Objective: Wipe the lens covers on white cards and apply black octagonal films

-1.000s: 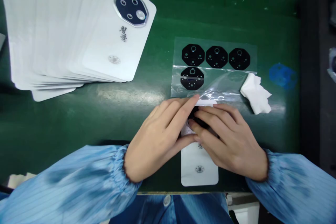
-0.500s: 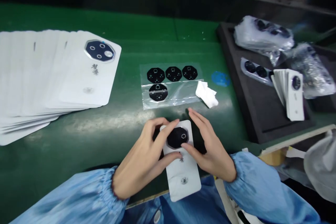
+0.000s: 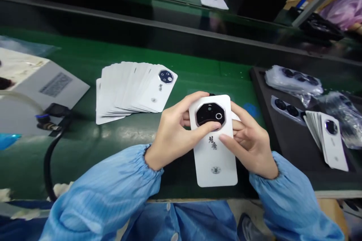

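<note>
White back cover (black lens plate fitted) sits gripped between left hand and right hand.

light blue, finely striped smock sleeves with gathered elastic cuffs, perhaps a snap-buttoned front

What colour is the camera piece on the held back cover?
Glossy black camera piece, white back cover; head view.

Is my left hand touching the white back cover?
Touching. Head view: the left hand lays its thumb across the white back cover, fingers wrapped behind its edge.
</note>
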`<state>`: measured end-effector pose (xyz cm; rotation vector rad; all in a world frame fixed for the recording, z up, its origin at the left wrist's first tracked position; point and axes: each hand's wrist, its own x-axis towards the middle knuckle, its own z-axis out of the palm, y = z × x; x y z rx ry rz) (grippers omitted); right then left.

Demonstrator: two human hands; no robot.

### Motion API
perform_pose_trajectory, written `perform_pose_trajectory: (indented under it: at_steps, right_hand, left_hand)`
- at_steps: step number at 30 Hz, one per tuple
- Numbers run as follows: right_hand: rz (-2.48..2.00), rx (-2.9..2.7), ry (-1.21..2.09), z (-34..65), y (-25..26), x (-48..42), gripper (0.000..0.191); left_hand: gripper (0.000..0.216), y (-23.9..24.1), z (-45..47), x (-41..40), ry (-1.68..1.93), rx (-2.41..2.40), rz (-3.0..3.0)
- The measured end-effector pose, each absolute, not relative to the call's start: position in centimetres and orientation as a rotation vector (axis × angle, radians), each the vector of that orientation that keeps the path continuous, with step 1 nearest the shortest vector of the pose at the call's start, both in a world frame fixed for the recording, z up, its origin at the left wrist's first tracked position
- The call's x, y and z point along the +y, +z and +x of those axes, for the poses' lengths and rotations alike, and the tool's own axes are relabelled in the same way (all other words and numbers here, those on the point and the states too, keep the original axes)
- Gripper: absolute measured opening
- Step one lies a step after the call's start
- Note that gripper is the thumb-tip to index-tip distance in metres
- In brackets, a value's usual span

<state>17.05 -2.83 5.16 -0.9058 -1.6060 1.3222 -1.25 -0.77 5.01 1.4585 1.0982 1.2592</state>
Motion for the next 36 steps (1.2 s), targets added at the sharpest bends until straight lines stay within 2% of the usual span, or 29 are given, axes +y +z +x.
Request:
perform_pose_trajectory:
  at_steps: [4, 10, 17, 30, 33, 36]
  right_hand:
    - [-0.847, -1.553, 1.424, 16.7, 4.7, -3.4, 0.061]
    - [-0.849, -1.445, 1.472, 15.9, 3.9, -4.6, 0.061]
    - [-0.854, -1.333, 1.565, 16.1, 3.7, -4.8, 0.062]
    - [-0.875, -1.435, 1.458, 15.8, 3.5, -5.1, 0.064]
    - [-0.998, -1.524, 1.349, 16.0, 3.6, -4.3, 0.055]
    - [-1.238, -1.524, 1.045, 18.8, 3.9, -3.3, 0.036]
  left_hand:
    - [0.035, 5.0, -2.0, -1.0, 1.282, 1.076, 1.403]
    - [0.019, 4.6, -2.6, -1.4, 1.408, 1.117, 1.622]
    - [0.019, 4.2, -2.4, -1.2, 1.449, 1.148, 1.72]
    - [0.02, 3.5, -2.5, -1.5, 1.483, 1.151, 1.72]
    - [0.025, 2.5, -2.7, -1.0, 1.451, 1.147, 1.658]
    - [0.04, 1.2, -2.8, -0.4, 1.314, 1.099, 1.444]
